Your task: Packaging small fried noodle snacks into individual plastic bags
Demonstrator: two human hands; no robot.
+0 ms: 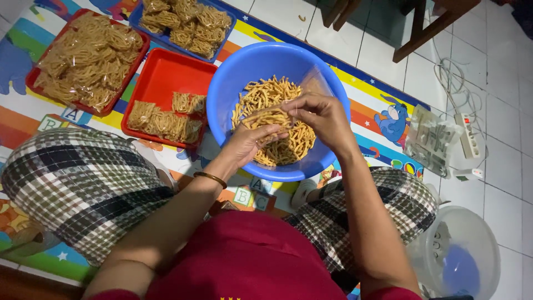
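On the far left, a red tray (34, 78) is piled with filled clear packets of fried snack sticks. Just right of it, a blue tray (133, 19) holds more packets, and a smaller red tray (166, 69) carries only a few along its near side.

The left hand (247, 145) is cupped palm up at the near side of the blue basin (233, 83), fingers curled around a bunch of loose snack sticks (277, 150) and touching the lower part of a clear plastic bag (277, 115). The right hand (322, 115) pinches the bag's mouth between thumb and fingers, keeping it open above the basin. The bag lies tilted over the heap of sticks, already partly filled.

By my reading, the step in hand is filling 1 packet. The next move calls for tipping the handful in while the mouth stays spread.

To the right, a stack of empty clear bags (430, 139) lies on the mat, near a white power strip (467, 136) and its cable. A clear plastic tub (472, 222) stands beside the right knee. Nothing stands between the hands and the basin; the smaller red tray touches the basin's left rim.
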